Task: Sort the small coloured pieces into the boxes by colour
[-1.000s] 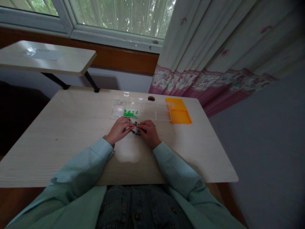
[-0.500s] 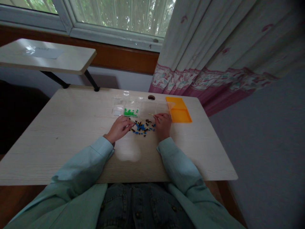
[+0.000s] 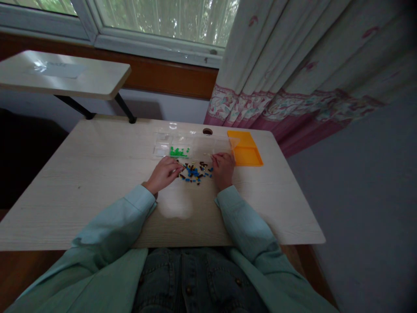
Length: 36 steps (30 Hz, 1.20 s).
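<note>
A patterned curtain [image 3: 280,65] hangs behind the pale surface [image 3: 104,169], which carries a clear compartmented tray [image 3: 202,144] and an orange tray [image 3: 249,155]. The left hand [image 3: 162,175] and right hand [image 3: 223,170] flank scattered blue, brown and yellow pieces [image 3: 193,172], each grip narrow, though I cannot tell whether either holds one.

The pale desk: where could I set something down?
Bare desk lies left of the left hand, and between the orange tray and near right corner. Small bricks crowd the middle, beside the right hand, with the clear box beyond.
</note>
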Tool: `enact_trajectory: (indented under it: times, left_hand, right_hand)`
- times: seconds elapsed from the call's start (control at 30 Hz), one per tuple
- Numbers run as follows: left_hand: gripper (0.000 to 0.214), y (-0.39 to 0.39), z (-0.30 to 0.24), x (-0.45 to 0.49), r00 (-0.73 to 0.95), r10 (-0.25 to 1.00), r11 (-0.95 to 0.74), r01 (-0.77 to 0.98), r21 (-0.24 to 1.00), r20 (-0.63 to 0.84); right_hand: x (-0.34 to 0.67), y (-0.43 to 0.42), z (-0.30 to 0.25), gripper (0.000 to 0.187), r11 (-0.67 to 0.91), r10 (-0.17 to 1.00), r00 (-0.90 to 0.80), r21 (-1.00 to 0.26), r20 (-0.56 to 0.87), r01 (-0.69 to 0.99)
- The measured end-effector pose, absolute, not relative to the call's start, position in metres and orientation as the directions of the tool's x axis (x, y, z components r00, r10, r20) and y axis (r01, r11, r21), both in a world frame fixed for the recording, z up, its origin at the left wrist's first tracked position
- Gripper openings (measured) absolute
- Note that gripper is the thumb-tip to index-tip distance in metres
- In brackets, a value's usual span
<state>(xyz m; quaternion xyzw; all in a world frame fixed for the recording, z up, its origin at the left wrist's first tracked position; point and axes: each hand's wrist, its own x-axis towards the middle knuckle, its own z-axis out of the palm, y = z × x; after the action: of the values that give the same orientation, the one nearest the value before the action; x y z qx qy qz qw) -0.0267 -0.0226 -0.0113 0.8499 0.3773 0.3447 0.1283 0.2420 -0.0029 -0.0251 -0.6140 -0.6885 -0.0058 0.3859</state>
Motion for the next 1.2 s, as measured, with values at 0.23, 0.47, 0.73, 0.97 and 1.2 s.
enact_trajectory:
  times: [0.23, 0.47, 0.73, 0.97, 1.2]
  left_hand:
    - [0.028, -0.022, -0.012, -0.028, 0.474, 0.731, -0.681, 0.553, 0.48, 0.492]
    - [0.029, -0.021, -0.012, -0.028, 0.462, 0.741, -0.67, 0.558, 0.491, 0.487]
    - [0.026, -0.019, -0.017, -0.03, 0.456, 0.751, -0.658, 0.578, 0.482, 0.478]
    - [0.023, -0.02, -0.014, -0.03, 0.448, 0.766, -0.64, 0.595, 0.486, 0.46]
    - [0.028, -0.019, -0.005, -0.037, 0.543, 0.73, -0.683, 0.586, 0.436, 0.415]
  right_hand:
    - [0.242, -0.004, -0.025, 0.025, 0.234, 0.852, 0.063, -0.487, 0.519, 0.841]
    - [0.24, -0.004, -0.021, 0.025, 0.235, 0.852, 0.072, -0.502, 0.518, 0.832]
    - [0.238, -0.003, -0.022, 0.025, 0.292, 0.826, 0.039, -0.485, 0.563, 0.824]
    - [0.238, -0.002, -0.022, 0.026, 0.327, 0.829, 0.016, -0.509, 0.559, 0.796]
    - [0.236, -0.002, -0.021, 0.024, 0.347, 0.82, 0.01, -0.512, 0.572, 0.786]
